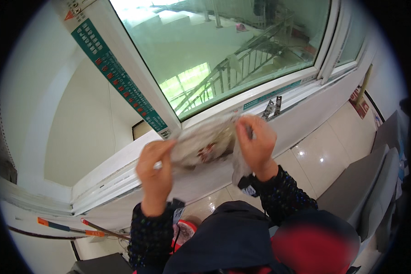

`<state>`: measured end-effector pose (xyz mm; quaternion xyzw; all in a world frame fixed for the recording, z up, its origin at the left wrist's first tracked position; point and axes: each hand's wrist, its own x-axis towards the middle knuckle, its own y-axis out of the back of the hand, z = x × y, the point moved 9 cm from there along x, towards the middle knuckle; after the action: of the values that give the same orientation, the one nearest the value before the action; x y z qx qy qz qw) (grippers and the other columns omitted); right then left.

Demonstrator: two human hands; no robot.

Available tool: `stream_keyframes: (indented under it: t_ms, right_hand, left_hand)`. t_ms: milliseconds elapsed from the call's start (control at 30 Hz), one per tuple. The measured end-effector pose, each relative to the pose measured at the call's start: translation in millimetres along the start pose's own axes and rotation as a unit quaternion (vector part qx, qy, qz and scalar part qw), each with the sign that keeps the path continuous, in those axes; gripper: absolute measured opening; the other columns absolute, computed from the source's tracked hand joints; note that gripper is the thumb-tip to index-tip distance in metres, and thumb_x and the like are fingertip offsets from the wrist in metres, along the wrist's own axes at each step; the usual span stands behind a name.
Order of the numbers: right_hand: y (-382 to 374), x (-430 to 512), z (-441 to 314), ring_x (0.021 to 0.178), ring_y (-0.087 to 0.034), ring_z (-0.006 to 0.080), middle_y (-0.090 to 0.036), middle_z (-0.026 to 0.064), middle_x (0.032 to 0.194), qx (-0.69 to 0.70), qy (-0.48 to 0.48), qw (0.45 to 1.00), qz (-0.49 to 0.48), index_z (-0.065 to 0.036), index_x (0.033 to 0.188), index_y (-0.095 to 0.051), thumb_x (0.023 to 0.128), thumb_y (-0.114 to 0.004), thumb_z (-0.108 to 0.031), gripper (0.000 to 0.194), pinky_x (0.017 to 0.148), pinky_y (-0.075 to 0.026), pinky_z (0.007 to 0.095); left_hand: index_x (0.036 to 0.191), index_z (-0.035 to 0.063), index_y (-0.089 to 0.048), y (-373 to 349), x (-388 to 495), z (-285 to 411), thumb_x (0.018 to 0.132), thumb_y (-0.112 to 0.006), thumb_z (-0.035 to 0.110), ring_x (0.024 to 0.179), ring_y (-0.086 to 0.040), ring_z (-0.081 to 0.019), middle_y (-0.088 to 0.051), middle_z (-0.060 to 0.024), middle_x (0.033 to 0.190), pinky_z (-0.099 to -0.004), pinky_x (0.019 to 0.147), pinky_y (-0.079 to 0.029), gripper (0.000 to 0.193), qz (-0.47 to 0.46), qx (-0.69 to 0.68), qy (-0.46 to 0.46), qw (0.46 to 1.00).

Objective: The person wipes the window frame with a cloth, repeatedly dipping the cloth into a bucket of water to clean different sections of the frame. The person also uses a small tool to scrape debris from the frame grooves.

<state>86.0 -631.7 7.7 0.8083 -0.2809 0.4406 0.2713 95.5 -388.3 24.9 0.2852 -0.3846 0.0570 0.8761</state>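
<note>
A greyish, crumpled cloth or plastic sheet [205, 142] is stretched between my two hands before the lower part of the window. Motion blur hides its exact material, though reddish-brown marks show near its middle. My left hand [154, 171] pinches the left end between thumb and fingers. At the other end, my right hand [258, 145] grips a bunched edge, with part of the sheet hanging below it. Two dark speckled flat strips [273, 108] lie on the window track just beyond my right hand.
A sliding window pane [226, 51] in a white frame stands ahead, stairs visible behind it. The left side is open. A red bucket [188, 228] and long handles [70, 228] are below left. Grey seating [352, 185] stands right; a blurred red-and-dark shape [315, 241] is close below.
</note>
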Motion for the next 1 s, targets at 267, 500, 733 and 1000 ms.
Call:
stream_keyframes:
  t_ms: [267, 500, 733, 1000]
  right_hand:
    - [-60.4, -28.8, -1.2, 0.105, -0.049, 0.0339, -0.058, 0.0157, 0.105, -0.191, 0.073, 0.955, -0.216, 0.0, 0.088, -0.066, 0.076, -0.062, -0.05, 0.052, 0.092, -0.035, 0.0456]
    - [-102.2, -29.7, 3.4, 0.094, -0.051, 0.0304, -0.059, 0.0124, 0.088, -0.264, 0.077, 0.904, -0.328, 0.0, 0.084, -0.067, 0.077, -0.06, -0.051, 0.052, 0.087, -0.036, 0.0435]
    - [-65.8, -14.5, -41.9, 0.093, -0.057, 0.0298, -0.063, 0.0123, 0.101, -0.18, 0.093, 0.958, -0.201, -0.004, 0.093, -0.067, 0.083, -0.062, -0.026, 0.025, 0.086, -0.04, 0.0425]
    - [-116.1, -40.4, -23.5, 0.087, -0.059, 0.03, -0.064, 0.0143, 0.089, -0.144, 0.072, 0.923, -0.35, 0.001, 0.087, -0.065, 0.087, -0.056, -0.026, 0.028, 0.089, -0.041, 0.0401]
  left_hand:
    - [0.103, -0.0009, -0.062, -68.1, -18.4, -10.7, 0.079, -0.062, 0.013, 0.097, -0.051, -0.0304, -0.054, -0.0119, 0.105, -0.0428, 0.087, -0.038, 0.027, -0.122, 0.297, -0.056, 0.945]
    - [0.118, -0.0065, -0.05, -82.9, -31.1, -4.5, 0.082, -0.064, 0.032, 0.099, -0.053, -0.0335, -0.055, -0.0193, 0.108, -0.0413, 0.087, -0.043, 0.054, -0.178, 0.171, -0.1, 0.964]
    - [0.111, -0.0066, -0.05, -92.9, -26.1, -27.9, 0.082, -0.063, 0.036, 0.088, -0.057, -0.0304, -0.058, -0.0175, 0.093, -0.0361, 0.079, -0.047, 0.052, -0.213, 0.183, -0.043, 0.959]
    - [0.106, -0.0039, -0.053, -85.1, -24.5, -28.1, 0.08, -0.064, 0.03, 0.09, -0.059, -0.0268, -0.06, -0.0137, 0.093, -0.0345, 0.079, -0.048, 0.044, -0.207, 0.182, -0.084, 0.957]
